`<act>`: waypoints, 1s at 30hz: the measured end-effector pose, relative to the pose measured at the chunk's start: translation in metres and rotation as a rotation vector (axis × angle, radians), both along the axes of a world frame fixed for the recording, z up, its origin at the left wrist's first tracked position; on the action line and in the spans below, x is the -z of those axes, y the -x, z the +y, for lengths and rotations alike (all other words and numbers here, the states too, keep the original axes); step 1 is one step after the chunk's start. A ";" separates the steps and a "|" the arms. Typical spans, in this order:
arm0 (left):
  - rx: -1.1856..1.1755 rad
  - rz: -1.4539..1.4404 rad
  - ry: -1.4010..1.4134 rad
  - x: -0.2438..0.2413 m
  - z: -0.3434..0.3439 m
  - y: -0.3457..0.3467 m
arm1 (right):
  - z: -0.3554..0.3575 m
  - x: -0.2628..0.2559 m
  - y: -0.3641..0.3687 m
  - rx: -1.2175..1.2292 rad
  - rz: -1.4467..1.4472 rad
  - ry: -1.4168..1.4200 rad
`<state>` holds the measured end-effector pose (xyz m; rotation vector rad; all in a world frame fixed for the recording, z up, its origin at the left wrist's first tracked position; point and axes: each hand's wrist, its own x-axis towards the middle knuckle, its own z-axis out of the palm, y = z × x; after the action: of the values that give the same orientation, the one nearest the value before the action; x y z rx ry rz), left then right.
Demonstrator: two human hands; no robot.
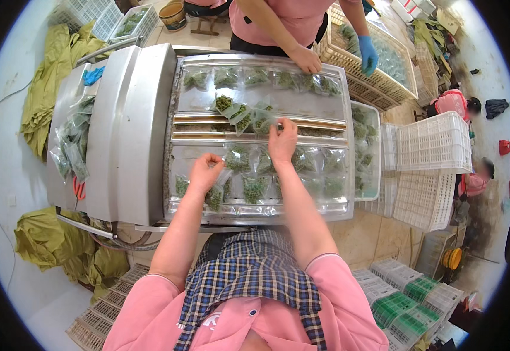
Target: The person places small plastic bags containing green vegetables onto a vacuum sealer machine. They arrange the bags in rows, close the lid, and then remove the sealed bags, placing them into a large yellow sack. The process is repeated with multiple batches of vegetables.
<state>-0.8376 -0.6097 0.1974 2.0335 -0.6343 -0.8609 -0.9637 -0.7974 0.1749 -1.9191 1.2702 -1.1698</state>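
Note:
My left hand (206,173) pinches the open end of a clear plastic bag of green produce (214,196) at the lower left of a metal vacuum-sealing machine (193,151). My right hand (284,140) is over the machine's middle bars, fingertips at a bag (263,118); whether it grips it is unclear. Two more filled bags (239,116) lie beside that one across the bars. Filled bags (254,186) lie in two rows on the near half, partly under a clear sheet. Another row (226,77) lies along the far edge.
A co-worker's bare hand (306,58) touches the machine's far edge; the gloved hand (368,55) is over a crate (389,83). A metal cover (145,131) stands left, with bags (76,140) and red-handled scissors (79,188) beyond. A tub of bags (374,175) adjoins the right edge.

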 end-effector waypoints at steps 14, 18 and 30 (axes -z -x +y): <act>-0.116 0.089 0.430 -0.032 0.055 0.027 | 0.123 -0.061 0.030 -0.457 -0.286 -0.452; -0.263 -0.332 0.256 -0.027 0.070 0.005 | 0.124 -0.049 -0.002 -0.530 0.001 -0.542; -0.177 -0.223 -0.342 0.044 0.048 -0.043 | 0.089 0.021 -0.104 -0.573 0.886 -0.525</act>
<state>-0.7945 -0.5618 0.1532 2.4774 -0.4376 -0.6777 -0.8599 -0.7086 0.1540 -2.1884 1.1093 0.3352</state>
